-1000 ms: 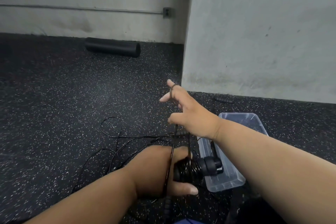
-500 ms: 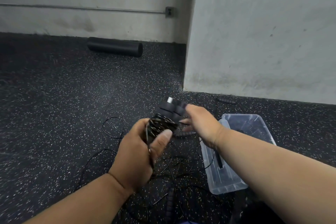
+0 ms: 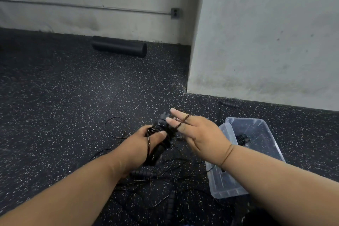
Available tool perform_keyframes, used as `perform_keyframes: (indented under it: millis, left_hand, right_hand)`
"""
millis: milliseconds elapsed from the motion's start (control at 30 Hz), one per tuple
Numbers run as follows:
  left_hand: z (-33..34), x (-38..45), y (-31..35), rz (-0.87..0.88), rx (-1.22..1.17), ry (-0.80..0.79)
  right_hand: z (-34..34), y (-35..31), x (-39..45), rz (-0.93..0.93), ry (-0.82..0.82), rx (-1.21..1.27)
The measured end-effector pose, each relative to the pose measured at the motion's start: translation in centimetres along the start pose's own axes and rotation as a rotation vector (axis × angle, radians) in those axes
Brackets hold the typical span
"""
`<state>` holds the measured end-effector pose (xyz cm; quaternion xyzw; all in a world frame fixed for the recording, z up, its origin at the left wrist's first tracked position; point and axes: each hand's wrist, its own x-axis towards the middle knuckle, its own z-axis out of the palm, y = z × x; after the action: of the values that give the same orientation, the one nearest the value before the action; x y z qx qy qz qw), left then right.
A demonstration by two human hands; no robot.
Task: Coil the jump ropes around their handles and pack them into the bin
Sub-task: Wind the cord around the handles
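Black rope-wrapped handles (image 3: 159, 139) (held upright)

Both bare forearms reach forward from the bottom corners and converge toward the middle. The left hand (image 3: 141, 145) is curled in a fist-like grip around the jump rope handles (image 3: 161, 134), its thumb lying across the front of the bundle and the other fingers hidden behind it. The right hand (image 3: 200, 135) is back-up just right of that thumb, with 2 fingers (image 3: 174, 113) extended straight and a loop of rope (image 3: 183, 120) around them.
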<state>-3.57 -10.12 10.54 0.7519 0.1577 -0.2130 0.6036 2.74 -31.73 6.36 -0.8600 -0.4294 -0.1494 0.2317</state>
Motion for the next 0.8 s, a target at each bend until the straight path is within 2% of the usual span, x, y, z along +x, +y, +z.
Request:
perform_keyframes:
  millis: [33, 100, 200, 267, 400, 467, 500, 600, 700, 800]
  left_hand:
    - [0.1, -0.3, -0.1, -0.003, 0.067, -0.032]
    - [0.4, -0.9, -0.1, 0.034, 0.142, -0.090]
    - [0.0, -1.3, 0.3, 0.090, 0.193, -0.155]
    - [-0.7, -1.3, 0.4, 0.105, 0.309, -0.175]
    - [-1.2, -1.3, -0.1, 0.105, 0.654, -0.228]
    - [-0.8, -1.6, -0.2, 0.123, 0.826, -0.272]
    - [-0.4, -1.6, -0.5, 0.140, 0.851, -0.315]
    - [0.4, -1.5, -1.2, 0.141, 0.778, -0.377]
    - [0.2, -1.0, -1.2, 0.113, 0.643, -0.310]
    - [-0.2, -0.7, -0.4, 0.082, 0.503, -0.288]
  right_hand:
    - [-0.2, 0.5, 0.1, -0.086, 0.001, -0.032]
    - [-0.7, 0.6, 0.5, -0.099, 0.037, -0.015]
    - [-1.9, 0.2, 1.3, 0.128, 0.044, 0.155]
    - [-2.9, 0.1, 1.6, 0.255, -0.078, 0.287]
    - [-3.8, -0.9, 1.8, 0.372, -0.405, 0.528]
    - [-3.3, -2.4, 1.5, 0.382, -0.574, 0.639]
    - [-2.9, -3.1, 1.3, 0.348, -0.606, 0.615]
    - [-1.8, -4.1, 1.2, 0.235, -0.587, 0.437]
    - [-1.7, -3.3, 1.2, 0.332, -0.529, 0.577]
    - [-2.0, -3.0, 1.4, 0.322, -0.451, 0.593]
